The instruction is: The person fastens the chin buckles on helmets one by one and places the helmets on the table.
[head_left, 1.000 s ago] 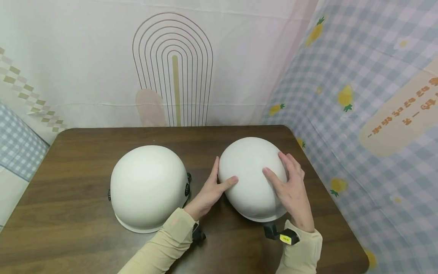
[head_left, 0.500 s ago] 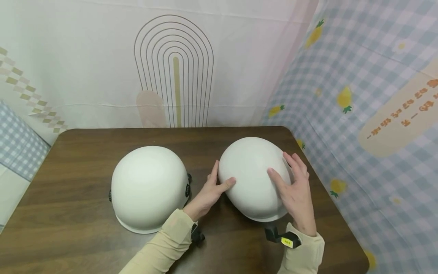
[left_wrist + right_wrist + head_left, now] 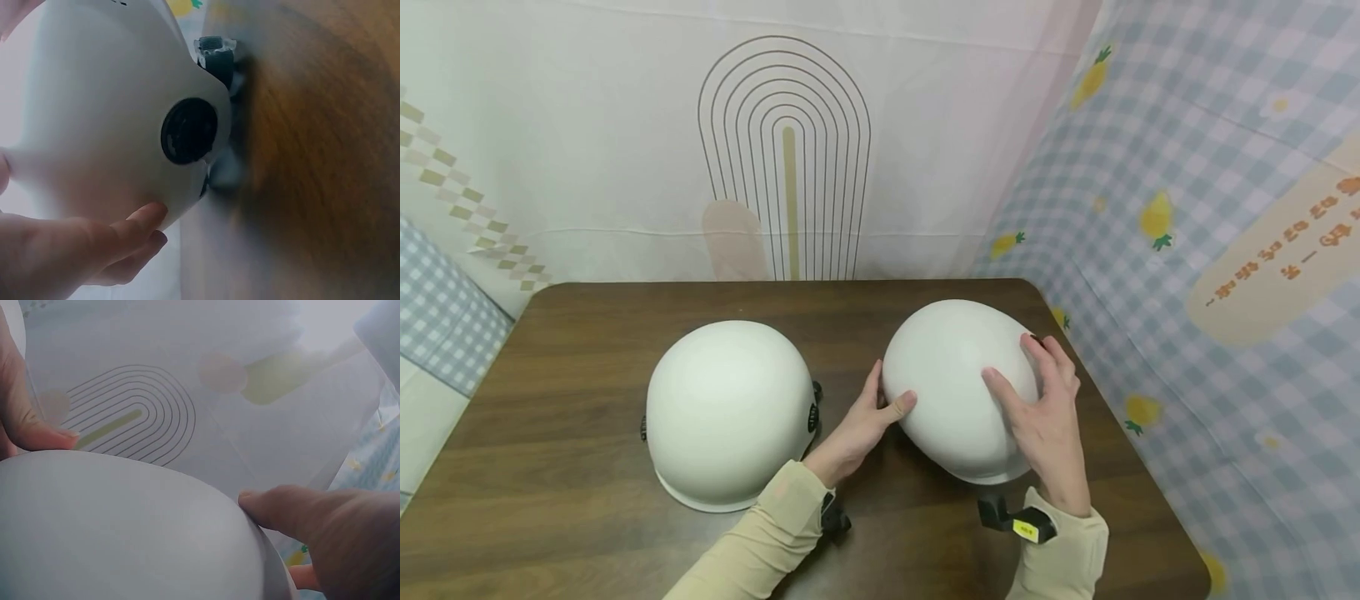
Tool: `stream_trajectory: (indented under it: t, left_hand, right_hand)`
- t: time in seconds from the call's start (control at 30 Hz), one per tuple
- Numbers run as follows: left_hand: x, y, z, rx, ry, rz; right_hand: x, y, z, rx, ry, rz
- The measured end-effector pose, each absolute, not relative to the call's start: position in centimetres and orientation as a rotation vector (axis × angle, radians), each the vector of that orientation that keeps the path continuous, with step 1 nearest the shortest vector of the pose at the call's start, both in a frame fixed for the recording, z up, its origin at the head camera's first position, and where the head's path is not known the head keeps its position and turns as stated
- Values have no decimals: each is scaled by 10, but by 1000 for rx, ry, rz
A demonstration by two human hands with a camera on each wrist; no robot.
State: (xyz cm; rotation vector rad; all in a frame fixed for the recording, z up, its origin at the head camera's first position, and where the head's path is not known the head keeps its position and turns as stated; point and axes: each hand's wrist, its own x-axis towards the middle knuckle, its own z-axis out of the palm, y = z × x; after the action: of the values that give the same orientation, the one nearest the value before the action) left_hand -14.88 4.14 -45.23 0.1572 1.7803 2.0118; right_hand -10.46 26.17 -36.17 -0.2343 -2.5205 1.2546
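Head view: left hand (image 3: 862, 424) straight-fingered against white helmet (image 3: 951, 367), right hand (image 3: 1047, 421) (thumb atop) curved round it.

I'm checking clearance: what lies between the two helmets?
In the head view, the left hand lies between the left helmet and the right helmet, with bare table beyond it.

A white cloth (image 3: 955, 150) hung behind the tabletop (image 3: 850, 333), printed with nested arches (image 3: 785, 158) in thin dark lines and, toward the left, a band of diamonds (image 3: 467, 200) in beige and olive. The tabletop was dark brown wood grain with rounded corners. Along the right side ran a blue-and-white checked cloth (image 3: 1225, 150) with yellow pineapples (image 3: 1156, 215) and a beige patch (image 3: 1247, 292) bearing orange lettering. In the right wrist view, bright light (image 3: 331, 322) washed out the top.
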Motion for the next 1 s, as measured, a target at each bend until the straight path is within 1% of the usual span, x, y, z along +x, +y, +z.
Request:
stream_trajectory:
  t: [0.47,0.77,1.0]
  left_hand:
    - [-150,44,-457,154,1751,2031]
    - [-149,44,-457,141,1755,2028]
    - [-149,44,-458,138,1749,2031]
  right_hand:
    - [-103,262,-360,-230,-2562,1180]
    - [-103,262,-361,-325,-2610,1079]
    - [-103,262,-360,-342,-2646,1118]
